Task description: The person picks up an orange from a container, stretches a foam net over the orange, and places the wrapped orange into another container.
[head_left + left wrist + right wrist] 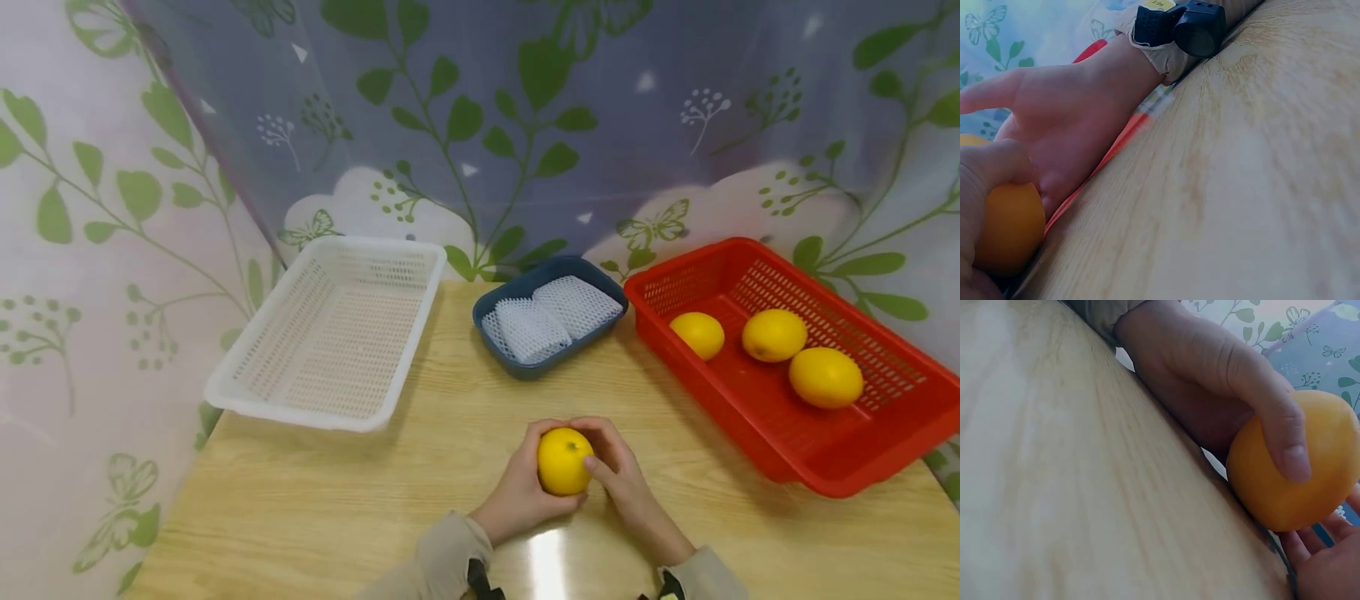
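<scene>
Yellow and smooth, one round fruit [565,462] sits between the two hands, near the wooden table [300,500]; whether it touches the wood, I cannot tell. The left hand [528,483] cups it from the left, its thumb pressed over the near side. The right hand [626,483] curves in opposite, fingers round the far side, thumb tip against the fruit's right flank. Both forearms, in beige sleeves [452,554], converge on it.

Three containers stand beyond the hands. Ahead and to their left is a white basket [288,412] with slotted walls. Straight ahead, a dark blue tray [528,371] holds white mesh netting [534,327], at least two pieces, overlapping. Ahead and to the right, a red basket [795,425] holds three more yellow fruits [825,377], making four fruits in all.
</scene>
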### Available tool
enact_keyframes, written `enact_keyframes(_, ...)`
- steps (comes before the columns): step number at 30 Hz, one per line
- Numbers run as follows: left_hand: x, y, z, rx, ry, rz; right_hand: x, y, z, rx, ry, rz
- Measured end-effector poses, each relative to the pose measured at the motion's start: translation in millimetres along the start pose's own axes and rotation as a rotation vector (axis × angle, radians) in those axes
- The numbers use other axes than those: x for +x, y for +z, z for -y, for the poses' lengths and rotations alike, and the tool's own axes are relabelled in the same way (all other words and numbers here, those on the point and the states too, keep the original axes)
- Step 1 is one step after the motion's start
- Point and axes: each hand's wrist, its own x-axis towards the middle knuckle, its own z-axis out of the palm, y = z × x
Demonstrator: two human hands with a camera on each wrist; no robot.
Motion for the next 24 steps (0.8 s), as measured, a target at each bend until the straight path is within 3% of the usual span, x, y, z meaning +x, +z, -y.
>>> enact_keyframes(5,0.5,-0.7,-1.5,0.008,-0.007,-0.020,3.2,1.2,2.6,-0.024,-0.033,-0.067)
enact_keyframes(12,1.9,-0.8,-2.8,0.022,-0.033,-0.006,12.6,-4.5,15.1,-0.067,0.070,-0.214)
enact_keyframes(15,1.7,-0.6,-4.8,0.033,-0.044,-0.006,24.8,-6.0,25.5,-0.122,0.048,-0.269)
enact_keyframes(20,0.9,-0.7,-6.1,0.033,-0.041,-0.014,53.5,-11.4,42.9,-0.279,-0.052,-0.279)
enact_keyframes(24,1.8,-0.1,-5.7,0.031,-0.024,-0.012,76.7,-17.3,55.0,-0.381,-0.069,-0.250)
